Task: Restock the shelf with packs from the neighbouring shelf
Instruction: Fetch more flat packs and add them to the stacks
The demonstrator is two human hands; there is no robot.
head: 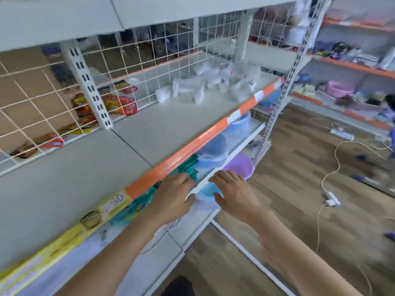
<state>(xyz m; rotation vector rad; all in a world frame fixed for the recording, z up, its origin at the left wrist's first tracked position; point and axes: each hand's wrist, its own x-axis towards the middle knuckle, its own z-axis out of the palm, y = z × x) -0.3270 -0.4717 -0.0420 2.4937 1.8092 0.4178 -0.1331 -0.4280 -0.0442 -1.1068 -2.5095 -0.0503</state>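
Note:
A heap of white packs (210, 83) lies at the far right of the grey shelf (106, 163) with the orange front strip. The near part of that shelf is bare. My left hand (173, 194) reaches under the orange strip toward teal packs (188, 166) on the lower shelf, fingers relaxed, holding nothing. My right hand (232, 192) hovers beside it over the lower shelf's white edge, fingers spread, also holding nothing.
Blue plastic bowls (215, 151) and a purple basin (240, 166) sit on the lower shelves. Colourful snack packs (120, 103) lie behind the wire mesh back panel. White cables and a power strip (332, 198) trail across the wooden floor at right. More shelving stands far right.

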